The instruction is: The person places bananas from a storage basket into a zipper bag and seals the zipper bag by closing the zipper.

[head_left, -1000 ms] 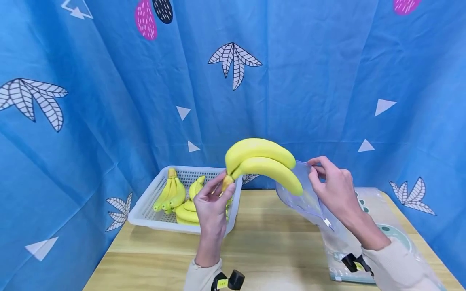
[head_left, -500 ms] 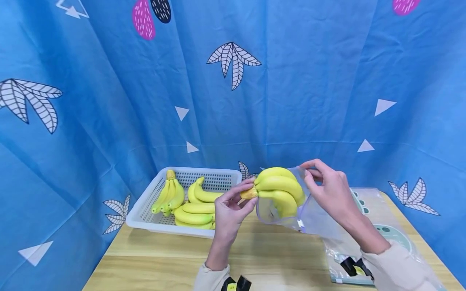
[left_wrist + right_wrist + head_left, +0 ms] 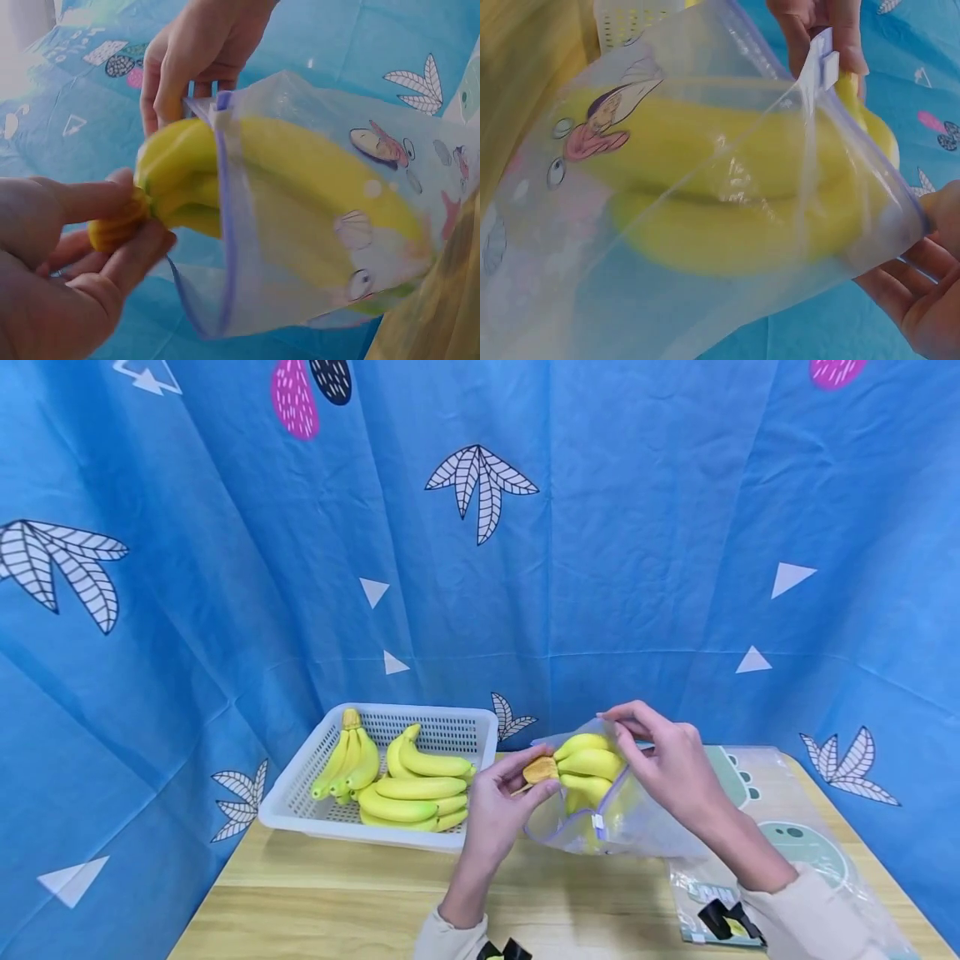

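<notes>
My left hand (image 3: 501, 806) pinches the brownish stem of a bunch of bananas (image 3: 588, 764). Most of the bunch lies inside a clear zip bag (image 3: 300, 285) with a purple slider edge and sea-creature prints; the stem end sticks out of its mouth. With thumb and fingers, my right hand (image 3: 671, 764) pinches the bag's upper rim and keeps the mouth apart. In the right wrist view, the bananas (image 3: 727, 225) show through the film, and the white zip slider (image 3: 830, 70) sits at the rim.
A white perforated basket (image 3: 300, 810) with several banana bunches (image 3: 412, 802) stands left on the wooden table (image 3: 337, 893). Printed flat bags (image 3: 802, 827) lie at the right. A blue patterned curtain (image 3: 637, 568) surrounds the table.
The left hand has moved right and down, carrying the bananas from outside the bag into it. My right hand has shifted slightly left with the rim, and the bag now hangs around the bunch.
</notes>
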`<state>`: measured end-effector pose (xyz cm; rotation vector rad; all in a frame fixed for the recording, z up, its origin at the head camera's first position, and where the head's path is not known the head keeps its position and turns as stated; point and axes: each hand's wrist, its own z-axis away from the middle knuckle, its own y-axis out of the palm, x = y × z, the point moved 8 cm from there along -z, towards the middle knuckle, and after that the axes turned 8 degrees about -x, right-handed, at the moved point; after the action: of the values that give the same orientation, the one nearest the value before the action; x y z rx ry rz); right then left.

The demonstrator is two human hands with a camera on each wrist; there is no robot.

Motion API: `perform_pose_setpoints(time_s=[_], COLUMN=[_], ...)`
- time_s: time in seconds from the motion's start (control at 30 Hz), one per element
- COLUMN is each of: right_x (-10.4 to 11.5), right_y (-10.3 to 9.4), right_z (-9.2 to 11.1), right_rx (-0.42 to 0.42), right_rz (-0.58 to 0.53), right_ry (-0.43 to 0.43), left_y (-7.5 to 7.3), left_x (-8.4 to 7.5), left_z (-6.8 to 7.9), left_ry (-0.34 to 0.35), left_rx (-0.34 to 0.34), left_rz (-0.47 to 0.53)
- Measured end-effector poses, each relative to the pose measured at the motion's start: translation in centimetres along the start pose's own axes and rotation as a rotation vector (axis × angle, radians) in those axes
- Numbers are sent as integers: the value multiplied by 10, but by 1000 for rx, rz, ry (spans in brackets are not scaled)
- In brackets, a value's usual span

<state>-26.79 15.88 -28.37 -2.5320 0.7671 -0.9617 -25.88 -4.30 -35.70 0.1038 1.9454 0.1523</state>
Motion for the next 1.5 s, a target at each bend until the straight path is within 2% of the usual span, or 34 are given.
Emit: perform_pose_setpoints(time_s=[0.27, 0.37, 0.47, 0.6, 0.83, 0.93, 1.03, 1.17, 1.3, 1.4, 1.5], right_x=[11, 13, 14, 12, 9, 6, 1, -6, -9, -8, -7], right_y=[8, 9, 9, 7, 2, 2, 2, -5, -12, -16, -16], right_z=[6, 9, 11, 14, 21, 33, 48, 61, 63, 63, 64], right_rx=[9, 4, -3, -23, -54, -70, -106, -185, -251, -268, -268], right_rz=[12, 17, 12, 17, 19, 74, 127, 154, 150, 125, 111], right_ry=[-118, -139, -138, -128, -94, -65, -28, 16, -14, -54, -87], left_y=[11, 14, 18, 21, 13, 9, 7, 12, 22, 32, 41], left_x=[10, 14, 17, 23, 30, 33, 35, 37, 37, 38, 40], left_z=[9, 10, 11, 11, 8, 7, 6, 4, 7, 11, 17], left_ry=[-78, -90, -110, -154, -180, -174, -148, -125, -103, -63, 6], left_rx=[44, 56, 67, 48, -108, -171, -197, -152, -39, 48, 97], left_rz=[-246, -281, -229, -83, 68, 124, 151, 175, 124, 5, -173])
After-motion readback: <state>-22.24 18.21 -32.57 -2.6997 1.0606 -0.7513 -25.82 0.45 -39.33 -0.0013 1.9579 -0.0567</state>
